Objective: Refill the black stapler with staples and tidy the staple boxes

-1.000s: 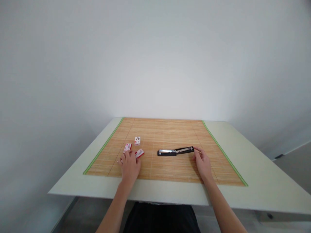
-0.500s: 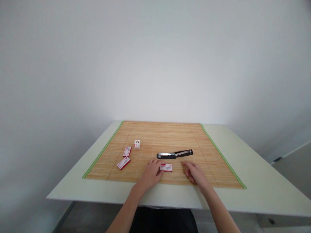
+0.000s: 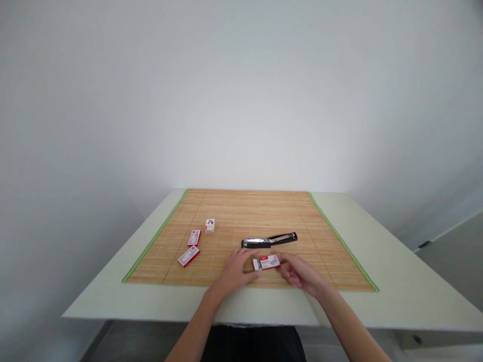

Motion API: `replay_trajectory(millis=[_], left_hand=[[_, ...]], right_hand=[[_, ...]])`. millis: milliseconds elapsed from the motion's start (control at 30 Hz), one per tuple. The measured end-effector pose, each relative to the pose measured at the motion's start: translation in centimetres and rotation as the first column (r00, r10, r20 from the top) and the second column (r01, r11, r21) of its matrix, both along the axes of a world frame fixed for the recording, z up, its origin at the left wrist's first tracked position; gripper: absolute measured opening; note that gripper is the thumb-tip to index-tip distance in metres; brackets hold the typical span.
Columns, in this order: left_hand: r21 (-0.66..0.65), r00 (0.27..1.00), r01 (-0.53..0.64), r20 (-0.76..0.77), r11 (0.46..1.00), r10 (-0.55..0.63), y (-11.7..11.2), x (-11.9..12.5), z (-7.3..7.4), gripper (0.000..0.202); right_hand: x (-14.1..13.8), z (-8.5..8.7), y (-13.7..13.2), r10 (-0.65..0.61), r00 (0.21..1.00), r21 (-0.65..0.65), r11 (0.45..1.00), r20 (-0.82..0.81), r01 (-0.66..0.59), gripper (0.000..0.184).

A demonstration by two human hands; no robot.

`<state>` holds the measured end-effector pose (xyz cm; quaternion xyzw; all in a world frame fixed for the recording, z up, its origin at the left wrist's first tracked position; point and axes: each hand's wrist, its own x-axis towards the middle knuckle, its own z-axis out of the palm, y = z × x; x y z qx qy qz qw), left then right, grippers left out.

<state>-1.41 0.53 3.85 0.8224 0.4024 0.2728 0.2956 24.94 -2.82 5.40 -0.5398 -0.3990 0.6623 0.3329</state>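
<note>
A small red and white staple box [image 3: 266, 262] is held between both hands just above the near part of the bamboo mat [image 3: 241, 211]. My left hand [image 3: 236, 272] grips its left end and my right hand [image 3: 299, 273] pinches its right end. One end of the box looks slid partly open. Just behind the hands, a black stapler [image 3: 269, 240] lies swung open on the mat.
Three more small staple boxes lie on the left of the mat: one [image 3: 189, 256] nearest, one [image 3: 194, 237] behind it, and a white one [image 3: 210, 225] furthest. The mat covers a pale table [image 3: 400, 286] set against a white wall.
My left hand carried a staple box from the left group to the middle of the mat. My right hand left the stapler and came in to take the box's other end.
</note>
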Motion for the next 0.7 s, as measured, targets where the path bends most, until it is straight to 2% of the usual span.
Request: replay_trajectory(millis=[67,133,233,367,433,500,533,600,700], left_hand=[[0.013,0.999,-0.033,-0.006,0.999,0.033,0.0,-0.6,0.0,0.063],[0.028,0.998,-0.061,-0.027,0.998,0.061,-0.1,-0.9,0.0,0.060],[0.049,0.995,-0.078,-0.058,0.996,0.081,-0.4,-0.6,0.1,0.060],[0.063,0.993,-0.095,-0.061,0.993,0.099,-0.6,0.1,0.0,0.041],[0.059,0.992,-0.107,-0.052,0.992,0.111,-0.6,0.2,-0.1,0.035],[0.056,0.992,-0.112,-0.049,0.992,0.115,-0.5,0.2,-0.1,0.034],[0.057,0.992,-0.111,-0.049,0.992,0.114,-0.5,0.1,-0.1,0.034],[0.059,0.993,-0.106,-0.045,0.993,0.109,-0.5,0.0,0.0,0.033],[0.052,0.994,-0.099,-0.036,0.994,0.100,-0.5,-0.3,0.2,0.032]], right_hand=[[0.5,0.0,0.2,-0.067,0.981,0.124,0.991,0.181,0.045,0.043],[0.4,0.1,0.2,-0.092,0.955,0.188,0.981,0.281,0.039,0.046],[-0.1,0.2,-0.2,-0.042,0.966,0.155,0.988,0.253,0.003,0.046],[0.0,0.2,-0.7,0.008,0.987,0.125,0.992,0.162,-0.029,0.050],[0.5,0.1,-0.5,-0.053,0.970,0.152,0.988,0.236,0.017,0.047],[0.8,-0.2,-0.2,-0.146,0.921,0.250,0.967,0.361,0.055,0.044],[0.7,-0.3,0.0,-0.165,0.894,0.308,0.951,0.417,0.031,0.045],[0.2,-0.5,0.1,-0.121,0.853,0.396,0.912,0.507,-0.106,0.048],[-0.9,-0.2,0.1,-0.040,0.786,0.451,0.836,0.617,-0.312,0.042]])
